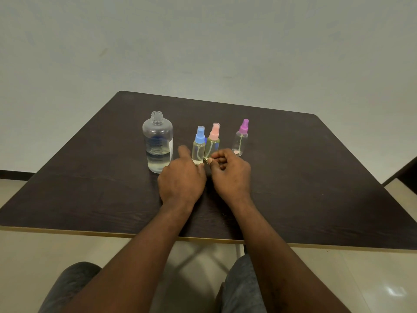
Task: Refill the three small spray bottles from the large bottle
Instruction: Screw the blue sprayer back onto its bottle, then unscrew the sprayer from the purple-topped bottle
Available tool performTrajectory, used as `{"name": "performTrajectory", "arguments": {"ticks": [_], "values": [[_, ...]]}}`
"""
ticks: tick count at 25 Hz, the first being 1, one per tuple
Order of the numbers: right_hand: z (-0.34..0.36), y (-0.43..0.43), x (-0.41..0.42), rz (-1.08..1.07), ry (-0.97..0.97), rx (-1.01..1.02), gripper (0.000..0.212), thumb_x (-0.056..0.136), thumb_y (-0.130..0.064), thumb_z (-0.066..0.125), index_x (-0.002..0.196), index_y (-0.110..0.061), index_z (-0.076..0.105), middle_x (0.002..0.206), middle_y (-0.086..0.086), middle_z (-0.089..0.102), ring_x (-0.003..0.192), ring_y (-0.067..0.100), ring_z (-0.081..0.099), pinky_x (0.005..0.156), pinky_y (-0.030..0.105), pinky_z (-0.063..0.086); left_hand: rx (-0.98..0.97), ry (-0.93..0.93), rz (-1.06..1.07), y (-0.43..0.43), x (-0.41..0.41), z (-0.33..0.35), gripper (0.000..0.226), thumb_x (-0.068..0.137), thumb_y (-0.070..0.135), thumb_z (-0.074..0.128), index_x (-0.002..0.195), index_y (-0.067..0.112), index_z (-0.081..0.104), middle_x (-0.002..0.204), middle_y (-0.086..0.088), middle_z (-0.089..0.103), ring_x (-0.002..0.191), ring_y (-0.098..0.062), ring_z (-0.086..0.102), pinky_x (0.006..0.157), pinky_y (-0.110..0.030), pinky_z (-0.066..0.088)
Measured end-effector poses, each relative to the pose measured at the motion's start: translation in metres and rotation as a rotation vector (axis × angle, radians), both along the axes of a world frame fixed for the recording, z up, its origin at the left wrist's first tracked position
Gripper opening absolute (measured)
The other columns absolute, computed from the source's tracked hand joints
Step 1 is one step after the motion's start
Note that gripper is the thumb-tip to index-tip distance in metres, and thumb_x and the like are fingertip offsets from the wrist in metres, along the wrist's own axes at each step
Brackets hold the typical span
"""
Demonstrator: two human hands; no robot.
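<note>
Here, clear cylindrical pink-capped bottle (212, 144) on woodgrain table (293, 177).

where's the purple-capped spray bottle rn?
Head view: purple-capped spray bottle stands rightmost on the dark table, apart from the pink-capped spray bottle, just beyond the right hand.

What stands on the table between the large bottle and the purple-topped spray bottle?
In the head view: the blue-topped spray bottle and the pink-topped spray bottle, side by side.
</note>
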State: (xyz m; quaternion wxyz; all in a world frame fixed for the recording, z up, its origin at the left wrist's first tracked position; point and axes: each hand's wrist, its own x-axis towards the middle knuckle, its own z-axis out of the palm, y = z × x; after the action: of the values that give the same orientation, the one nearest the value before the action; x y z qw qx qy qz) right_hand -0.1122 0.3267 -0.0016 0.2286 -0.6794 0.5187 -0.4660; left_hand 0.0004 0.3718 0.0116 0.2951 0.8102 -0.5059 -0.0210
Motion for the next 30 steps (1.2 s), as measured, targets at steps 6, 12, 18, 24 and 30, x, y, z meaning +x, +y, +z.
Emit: {"name": "performTrajectory", "arguments": {"ticks": [6, 12, 18, 24, 30], "values": [[0.006, -0.021, -0.017, -0.357, -0.387, 0.120, 0.018, 0.090, -0.023, 0.079, 0.090, -0.026, 0.061, 0.083, -0.007, 0.068, 0.075, 0.011, 0.067, 0.073, 0.036, 0.058, 0.036, -0.250, -0.321, 0.002, -0.004, -0.002, 0.036, 0.102, 0.057, 0.047, 0.117, 0.026, 0.056, 0.100, -0.003, 0.074, 0.091, -0.030, 0.070, 0.073, -0.039, 0.052], [0.012, -0.059, -0.034, -0.307, -0.140, 0.112, 0.058, 0.086, -0.029, 0.085, 0.134, -0.017, 0.056, 0.130, -0.003, 0.058, 0.098, 0.002, 0.061, 0.084, 0.007, 0.045, 0.014, -0.218, -0.447, -0.005, -0.002, -0.006, 0.040, 0.099, 0.059, 0.047, 0.132, 0.039, 0.058, 0.119, 0.006, 0.073, 0.104, -0.024, 0.069, 0.084, -0.042, 0.057], [0.012, -0.071, -0.026, -0.259, 0.175, 0.191, 0.042, 0.092, -0.043, 0.077, 0.128, -0.030, 0.060, 0.115, -0.009, 0.070, 0.107, 0.017, 0.067, 0.081, 0.031, 0.045, 0.027, -0.202, -0.424, -0.010, 0.002, -0.010, 0.035, 0.097, 0.060, 0.050, 0.115, 0.032, 0.064, 0.104, 0.004, 0.073, 0.093, -0.021, 0.068, 0.079, -0.039, 0.057], [0.008, -0.038, -0.032, -0.193, 0.110, 0.159, 0.037, 0.087, -0.040, 0.082, 0.115, -0.027, 0.060, 0.098, -0.015, 0.070, 0.091, 0.007, 0.066, 0.078, 0.029, 0.048, -0.015, -0.159, -0.406, -0.009, 0.001, -0.006, 0.037, 0.098, 0.054, 0.059, 0.126, 0.031, 0.060, 0.109, 0.003, 0.071, 0.096, -0.019, 0.068, 0.080, -0.036, 0.055], [0.001, -0.005, -0.036, 0.005, 0.133, 0.108, 0.042, 0.082, -0.038, 0.087, 0.112, -0.028, 0.058, 0.095, -0.013, 0.073, 0.076, 0.003, 0.069, 0.071, 0.031, 0.060, -0.094, -0.067, -0.422, -0.003, 0.003, -0.006, 0.043, 0.091, 0.039, 0.065, 0.131, 0.029, 0.056, 0.117, 0.006, 0.067, 0.096, -0.022, 0.069, 0.080, -0.040, 0.057]]}}
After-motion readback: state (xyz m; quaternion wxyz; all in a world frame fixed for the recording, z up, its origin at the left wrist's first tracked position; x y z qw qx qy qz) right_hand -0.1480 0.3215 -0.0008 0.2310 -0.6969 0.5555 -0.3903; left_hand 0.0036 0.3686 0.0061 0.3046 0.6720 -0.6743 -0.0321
